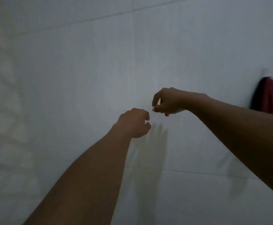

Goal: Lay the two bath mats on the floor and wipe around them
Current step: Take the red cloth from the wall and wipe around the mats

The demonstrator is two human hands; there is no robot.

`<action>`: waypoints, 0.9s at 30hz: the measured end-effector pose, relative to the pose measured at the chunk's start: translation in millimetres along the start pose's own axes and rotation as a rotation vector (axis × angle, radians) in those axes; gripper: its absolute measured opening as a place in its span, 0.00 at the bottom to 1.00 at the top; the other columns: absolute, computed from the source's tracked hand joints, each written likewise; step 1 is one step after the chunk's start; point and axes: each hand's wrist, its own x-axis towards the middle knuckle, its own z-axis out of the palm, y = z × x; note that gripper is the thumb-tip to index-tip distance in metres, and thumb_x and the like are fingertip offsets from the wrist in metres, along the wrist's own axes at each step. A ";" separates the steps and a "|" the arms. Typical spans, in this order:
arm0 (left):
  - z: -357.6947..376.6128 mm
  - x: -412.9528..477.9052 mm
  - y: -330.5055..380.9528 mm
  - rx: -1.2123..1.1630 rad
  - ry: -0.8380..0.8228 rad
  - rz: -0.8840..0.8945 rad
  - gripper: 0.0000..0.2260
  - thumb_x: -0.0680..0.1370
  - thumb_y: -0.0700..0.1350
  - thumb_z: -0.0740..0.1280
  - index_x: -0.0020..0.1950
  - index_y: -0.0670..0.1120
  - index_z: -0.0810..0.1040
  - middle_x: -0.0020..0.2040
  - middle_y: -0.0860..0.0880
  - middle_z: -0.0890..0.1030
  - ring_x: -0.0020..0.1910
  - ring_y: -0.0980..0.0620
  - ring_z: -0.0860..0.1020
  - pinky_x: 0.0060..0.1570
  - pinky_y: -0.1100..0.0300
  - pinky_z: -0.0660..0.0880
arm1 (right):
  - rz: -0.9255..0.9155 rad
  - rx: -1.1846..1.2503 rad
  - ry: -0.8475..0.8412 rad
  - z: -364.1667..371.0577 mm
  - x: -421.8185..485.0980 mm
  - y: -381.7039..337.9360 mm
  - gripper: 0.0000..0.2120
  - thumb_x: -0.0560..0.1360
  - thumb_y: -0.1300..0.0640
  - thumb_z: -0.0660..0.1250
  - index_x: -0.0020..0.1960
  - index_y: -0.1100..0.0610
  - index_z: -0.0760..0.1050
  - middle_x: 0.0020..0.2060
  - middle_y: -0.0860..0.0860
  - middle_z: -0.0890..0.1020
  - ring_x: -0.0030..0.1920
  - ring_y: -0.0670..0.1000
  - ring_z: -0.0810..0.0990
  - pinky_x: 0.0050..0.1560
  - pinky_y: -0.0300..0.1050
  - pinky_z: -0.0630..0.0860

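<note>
Forearms reach forward from the bottom of the frame toward a pale tiled wall (84, 62) in dim light. Nearest, the left hand (135, 122) hangs with its fingers curled loosely inward; its grip looks empty, closed on nothing that can be made out. Just beyond and to the right, the right hand (166, 101) holds thumb and forefinger pinched nearly together, a small gap showing between them; whether that grip clasps anything is too blurred to tell. The two hands sit just beside each other without touching, and their shadows fall on the tiles below.

Farther off, at the right edge, a dark red and black cloth (269, 98) hangs on the wall, apparently from a hook, partly cut off by the frame and smeared by motion. It may be one of the mats or the wiping cloth; the picture does not settle which. No bath mat and no floor are in view, so the task appears not yet begun.

Risks from here are plain enough. Low light and a moving camera could make a reach for the cloth miss or snag it on its hook. Wet tiles, if they are wet, could let a mat slide once laid.
</note>
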 end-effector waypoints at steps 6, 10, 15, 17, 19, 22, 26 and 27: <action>15.3 56.0 164.2 -0.118 0.173 0.241 0.11 0.80 0.53 0.65 0.59 0.52 0.82 0.53 0.51 0.84 0.46 0.52 0.79 0.45 0.58 0.71 | 0.098 -0.122 0.333 -72.5 -73.7 118.1 0.06 0.77 0.50 0.67 0.47 0.51 0.80 0.42 0.50 0.83 0.39 0.51 0.83 0.45 0.44 0.79; 24.1 72.6 254.2 -0.200 0.186 0.299 0.18 0.79 0.59 0.64 0.62 0.50 0.79 0.52 0.50 0.83 0.48 0.48 0.81 0.49 0.54 0.77 | 0.285 -0.224 0.668 -103.3 -121.5 190.6 0.11 0.76 0.49 0.65 0.47 0.55 0.81 0.45 0.54 0.83 0.45 0.58 0.81 0.45 0.48 0.77; 45.6 90.5 300.1 -0.230 0.023 0.212 0.23 0.76 0.62 0.66 0.64 0.49 0.74 0.55 0.49 0.80 0.51 0.45 0.80 0.51 0.50 0.79 | 0.634 0.064 0.400 -87.5 -147.8 265.6 0.20 0.76 0.45 0.69 0.54 0.63 0.77 0.48 0.57 0.81 0.41 0.56 0.80 0.37 0.45 0.78; 53.2 94.2 302.7 -0.316 -0.006 0.199 0.14 0.77 0.56 0.66 0.58 0.50 0.76 0.52 0.49 0.81 0.47 0.47 0.81 0.50 0.51 0.80 | 0.666 0.185 0.219 -66.6 -151.7 281.5 0.22 0.76 0.47 0.72 0.60 0.63 0.75 0.52 0.58 0.80 0.48 0.57 0.81 0.40 0.48 0.81; 54.0 96.1 300.7 -0.391 -0.027 0.183 0.06 0.77 0.51 0.66 0.50 0.50 0.75 0.48 0.49 0.81 0.44 0.48 0.80 0.48 0.52 0.81 | 0.634 0.264 0.173 -52.5 -153.6 288.4 0.20 0.76 0.51 0.71 0.61 0.64 0.77 0.50 0.59 0.81 0.50 0.58 0.81 0.44 0.49 0.82; 44.5 94.6 292.5 -0.487 -0.011 0.125 0.07 0.77 0.52 0.66 0.46 0.50 0.72 0.47 0.49 0.78 0.43 0.48 0.79 0.43 0.55 0.78 | 0.553 0.450 0.309 -50.1 -153.0 285.5 0.15 0.79 0.54 0.64 0.59 0.65 0.77 0.47 0.60 0.82 0.47 0.58 0.82 0.47 0.52 0.82; 14.7 92.3 263.9 -0.634 0.211 -0.006 0.07 0.77 0.50 0.64 0.45 0.48 0.70 0.45 0.47 0.77 0.42 0.47 0.77 0.40 0.55 0.73 | 0.459 0.748 0.751 -79.2 -140.3 263.0 0.14 0.82 0.54 0.56 0.60 0.62 0.72 0.50 0.58 0.79 0.47 0.55 0.78 0.53 0.53 0.77; 3.5 90.5 253.7 -0.664 0.290 -0.041 0.07 0.78 0.49 0.64 0.47 0.47 0.70 0.45 0.47 0.77 0.42 0.47 0.77 0.40 0.55 0.72 | 0.423 0.745 0.856 -90.3 -136.3 252.7 0.12 0.82 0.55 0.55 0.59 0.61 0.71 0.48 0.56 0.77 0.46 0.53 0.76 0.51 0.51 0.74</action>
